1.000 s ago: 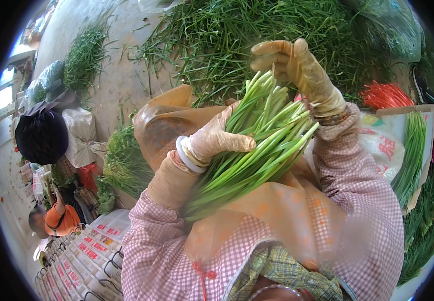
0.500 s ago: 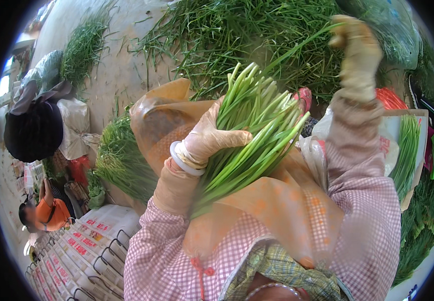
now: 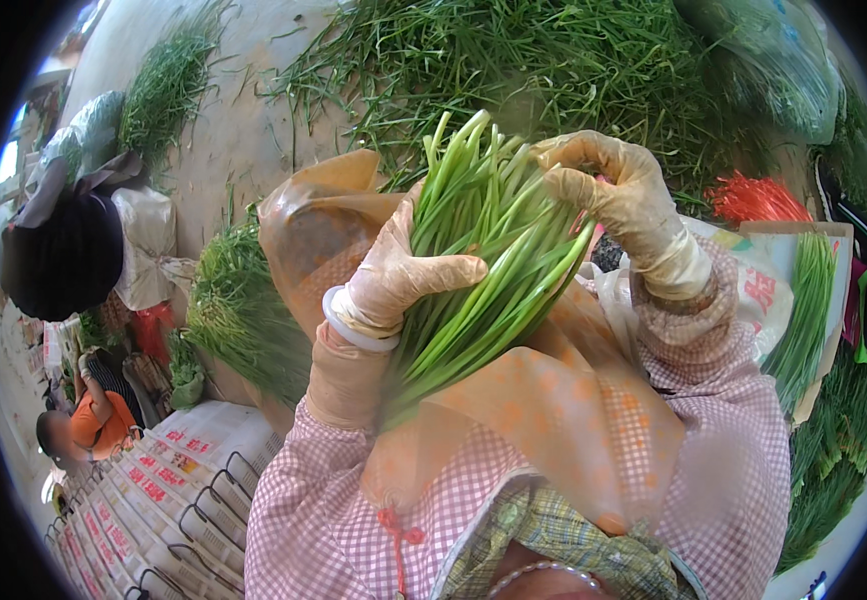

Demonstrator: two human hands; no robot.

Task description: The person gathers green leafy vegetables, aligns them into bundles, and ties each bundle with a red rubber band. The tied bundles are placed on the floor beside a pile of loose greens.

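A thick bunch of chives point(image 3: 493, 270), pale stalk ends up and green leaves toward my body, leans across my lap over an orange translucent apron point(image 3: 543, 400). My left hand point(image 3: 408, 265), in a thin pale glove with a white ring at the wrist, is wrapped round the bunch, thumb across its front. At the upper right edge of the bunch, by the pale ends, my gloved right hand point(image 3: 618, 190) has its fingers bent in a pinch. Whatever lies between those fingertips is hidden.
Loose green leaves point(image 3: 533, 70) are heaped ahead on the floor. More chives point(image 3: 243, 310) lie at my left; others point(image 3: 803, 310) rest on a board at right, near red ties point(image 3: 758, 198). A wire rack point(image 3: 203, 470) stands lower left. Another person point(image 3: 103, 420) works far left.
My right hand has come back from the far upper right, where it held a long green leaf, to the bunch's stalk ends. That leaf no longer shows in it. My left hand keeps its grip.
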